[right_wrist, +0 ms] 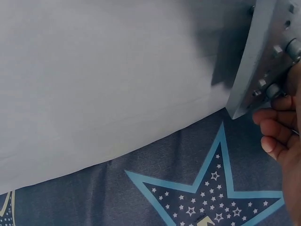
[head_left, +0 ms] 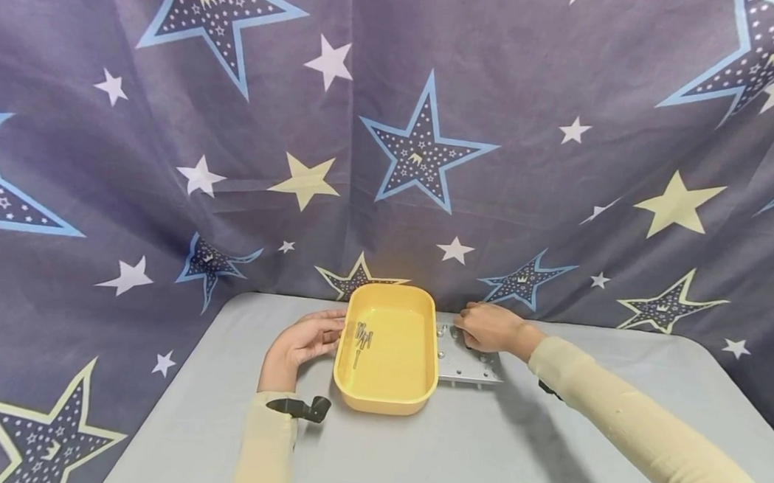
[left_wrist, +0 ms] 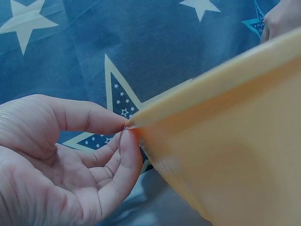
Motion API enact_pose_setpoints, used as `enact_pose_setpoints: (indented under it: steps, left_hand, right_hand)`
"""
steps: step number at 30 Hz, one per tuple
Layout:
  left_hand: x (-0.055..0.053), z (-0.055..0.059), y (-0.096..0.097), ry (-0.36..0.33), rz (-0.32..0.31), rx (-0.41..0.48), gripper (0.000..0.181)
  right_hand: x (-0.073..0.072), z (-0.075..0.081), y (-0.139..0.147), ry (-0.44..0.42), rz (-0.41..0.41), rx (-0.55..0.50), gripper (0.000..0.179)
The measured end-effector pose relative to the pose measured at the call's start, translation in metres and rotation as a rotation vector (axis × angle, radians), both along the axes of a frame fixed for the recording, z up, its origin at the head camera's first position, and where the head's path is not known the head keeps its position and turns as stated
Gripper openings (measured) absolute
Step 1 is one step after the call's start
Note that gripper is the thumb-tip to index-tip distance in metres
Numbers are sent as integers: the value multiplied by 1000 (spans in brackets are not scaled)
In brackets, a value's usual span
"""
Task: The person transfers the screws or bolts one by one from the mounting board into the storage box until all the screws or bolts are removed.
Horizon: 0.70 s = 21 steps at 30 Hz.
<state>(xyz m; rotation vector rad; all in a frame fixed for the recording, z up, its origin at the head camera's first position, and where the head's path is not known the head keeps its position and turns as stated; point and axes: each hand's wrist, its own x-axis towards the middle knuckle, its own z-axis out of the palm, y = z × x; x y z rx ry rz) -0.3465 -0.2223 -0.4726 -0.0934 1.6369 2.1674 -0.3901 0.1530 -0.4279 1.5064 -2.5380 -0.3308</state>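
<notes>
My left hand (head_left: 311,340) pinches the left rim of a yellow plastic tray (head_left: 393,398) between thumb and fingers; in the left wrist view the pinch (left_wrist: 124,127) sits at the tray's corner. Several small metal screws (head_left: 363,336) lie inside, toward its left side. Immediately right of the tray is a silver metal plate (head_left: 468,369) fitted with bolts. My right hand (head_left: 493,328) is over its far part, fingers curled. The right wrist view puts those fingers (right_wrist: 275,127) right at a bolt (right_wrist: 273,89) standing on the plate; the fingertips' grip is partly hidden.
Everything stands on a light grey table (head_left: 380,463) near its far edge. A dark star-patterned curtain (head_left: 420,236) hangs right behind that edge. Black straps with a small camera (head_left: 306,408) circle the left wrist. Short pegs stick out below the plate's near edge.
</notes>
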Motion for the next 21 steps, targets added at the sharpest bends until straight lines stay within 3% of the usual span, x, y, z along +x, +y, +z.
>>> enact_pose_setpoints:
  steps: [7, 21]
  left_hand:
    - [2, 0, -1, 2, 11, -6, 58]
    - [5, 0, 3, 14, 21, -9, 57]
  right_hand:
    - [1, -1, -1, 21, -23, 16, 4]
    - [4, -10, 0, 92, -165, 100, 16]
